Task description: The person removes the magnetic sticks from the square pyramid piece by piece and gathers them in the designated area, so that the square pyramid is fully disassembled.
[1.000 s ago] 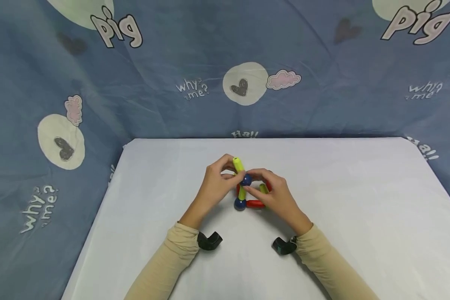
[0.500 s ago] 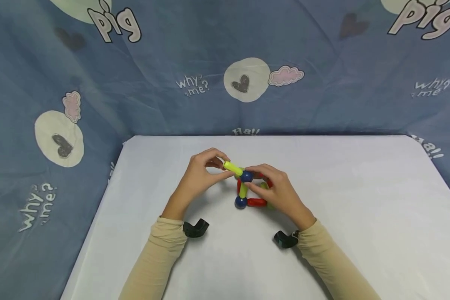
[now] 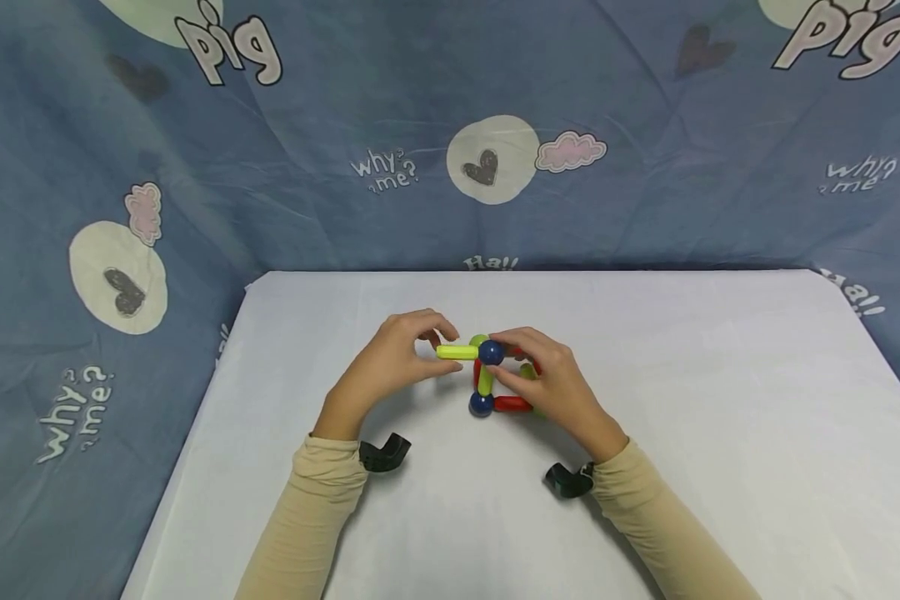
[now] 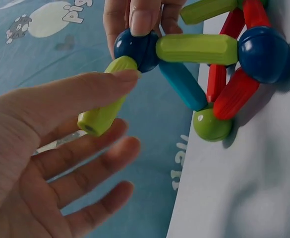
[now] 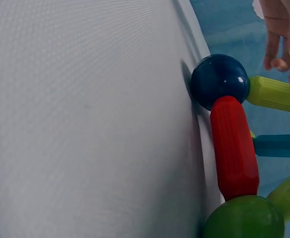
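My right hand grips the upper dark blue ball of a magnetic rod-and-ball structure. Jutting left from that ball is a yellow-green rod, pinched by my left hand with the thumb laid across it; the other left fingers are spread loosely. Another yellow-green rod runs from the upper ball down to a lower blue ball on the table. A teal rod slants from the upper ball to a light green ball. In the right wrist view, the right hand is almost wholly out of frame.
A red rod joins the lower blue ball to a green ball at the base. The white tabletop reaches back to a blue patterned cloth. Black wrist mounts sit by both sleeves.
The free yellow-green rod has swung from pointing up and away to lying level, pointing left. My left hand moved left with it; the right hand stays at the ball.
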The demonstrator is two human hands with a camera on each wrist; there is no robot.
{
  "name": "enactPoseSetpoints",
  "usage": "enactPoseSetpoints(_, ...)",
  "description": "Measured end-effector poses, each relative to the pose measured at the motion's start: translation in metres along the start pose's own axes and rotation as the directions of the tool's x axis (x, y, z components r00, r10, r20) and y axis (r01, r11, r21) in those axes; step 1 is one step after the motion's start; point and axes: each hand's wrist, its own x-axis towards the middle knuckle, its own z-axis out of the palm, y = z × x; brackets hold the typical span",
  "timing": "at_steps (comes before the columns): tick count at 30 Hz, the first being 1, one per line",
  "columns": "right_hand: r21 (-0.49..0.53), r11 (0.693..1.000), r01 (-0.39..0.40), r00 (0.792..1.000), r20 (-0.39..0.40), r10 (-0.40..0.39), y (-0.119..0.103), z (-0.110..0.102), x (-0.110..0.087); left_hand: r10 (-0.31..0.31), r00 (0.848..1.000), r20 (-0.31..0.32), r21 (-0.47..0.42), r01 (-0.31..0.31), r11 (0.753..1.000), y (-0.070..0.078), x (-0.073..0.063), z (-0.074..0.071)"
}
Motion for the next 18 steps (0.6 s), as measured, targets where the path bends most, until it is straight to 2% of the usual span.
enactPoseSetpoints(7,-0.011,1.000,0.026,0.999,-0.018,-0.026,-0.0020,0.0003,0.0005,0.075,0.997,-0.016,-0.032,-0.075,0.997,0.0037,0.0020,0.0064)
enactPoseSetpoints(18,-0.022,1.000,0.012,1.000,-0.006,-0.012,-0.0023,0.0003,-0.0002,0.093,0.995,-0.031,-0.018,-0.093,0.995,0.0049,0.0021,0.0087)
